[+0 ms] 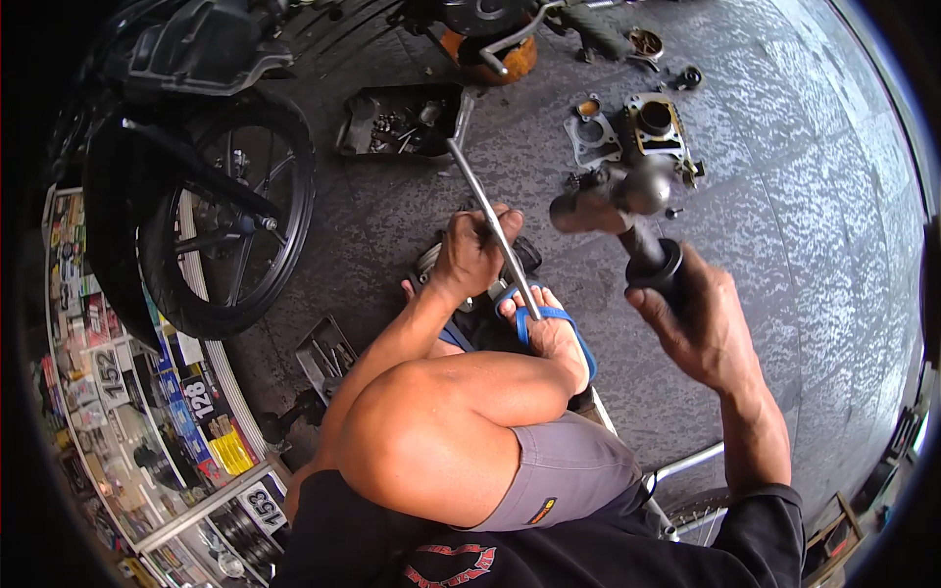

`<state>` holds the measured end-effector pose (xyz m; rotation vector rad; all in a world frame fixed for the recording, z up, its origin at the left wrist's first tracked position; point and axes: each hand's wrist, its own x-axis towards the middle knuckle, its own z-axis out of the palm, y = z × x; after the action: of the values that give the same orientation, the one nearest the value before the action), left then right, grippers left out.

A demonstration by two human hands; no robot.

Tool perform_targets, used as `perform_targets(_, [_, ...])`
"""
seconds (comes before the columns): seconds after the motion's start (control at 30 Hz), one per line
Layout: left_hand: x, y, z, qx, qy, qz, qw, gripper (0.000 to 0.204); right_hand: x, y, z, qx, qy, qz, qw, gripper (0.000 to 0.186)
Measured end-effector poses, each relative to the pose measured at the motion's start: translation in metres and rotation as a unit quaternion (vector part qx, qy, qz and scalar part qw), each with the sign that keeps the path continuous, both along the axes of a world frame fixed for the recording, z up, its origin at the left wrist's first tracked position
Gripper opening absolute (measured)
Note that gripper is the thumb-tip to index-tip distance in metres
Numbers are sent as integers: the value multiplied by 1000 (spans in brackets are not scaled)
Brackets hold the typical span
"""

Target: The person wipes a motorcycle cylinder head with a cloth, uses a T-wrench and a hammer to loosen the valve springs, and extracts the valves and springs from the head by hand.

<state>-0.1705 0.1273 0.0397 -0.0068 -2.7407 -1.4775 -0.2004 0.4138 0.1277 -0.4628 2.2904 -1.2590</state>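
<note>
My left hand [474, 253] is closed round a long, straight metal bar [477, 194], held slantwise over my sandalled foot [552, 328]. Its far end points toward the parts tray; its near end is above the blue sandal strap. Beneath that hand lies a dark and metallic part [529, 257], mostly hidden by the hand and bar. My right hand [701, 318] grips a ball-peen hammer [642, 186] by its black handle, raised to the right of the bar and apart from it. The hammer head is slightly blurred.
A black tray [358, 127] of small parts lies ahead. An engine cylinder [655, 120] and a flat gasket [591, 139] are at far right. A motorcycle wheel [230, 220] stands left, near a glass display case [147, 534]. A small tool tray [328, 348] is beside my left arm.
</note>
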Motion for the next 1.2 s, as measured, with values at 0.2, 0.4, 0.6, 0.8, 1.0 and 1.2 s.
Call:
perform_targets(0.2, [-6, 12, -19, 50, 106, 4, 993, 38, -10, -15, 3, 1, 37, 64, 997, 31])
perform_targets(0.4, [-2, 2, 2, 36, 2, 11, 999, 41, -17, -32, 67, -200, 20, -28, 979, 32])
perform_targets(0.6, [-2, 11, 3, 15, -1, 18, 1000, 41, -12, -47, 29, 69, 20, 70, 995, 27])
perform_targets(0.8, [4, -7, 0, 7, -53, 17, 998, 43, -28, -30, 43, -98, 13, -81, 992, 30])
perform_targets(1.0, [-8, -6, 1, 126, -71, 20, 989, 48, -24, -3, 40, -97, -56, -151, 982, 35])
perform_targets(1.2, [-8, -7, 1, 69, -39, 5, 997, 44, -12, 2, 0, -52, -105, -153, 981, 35])
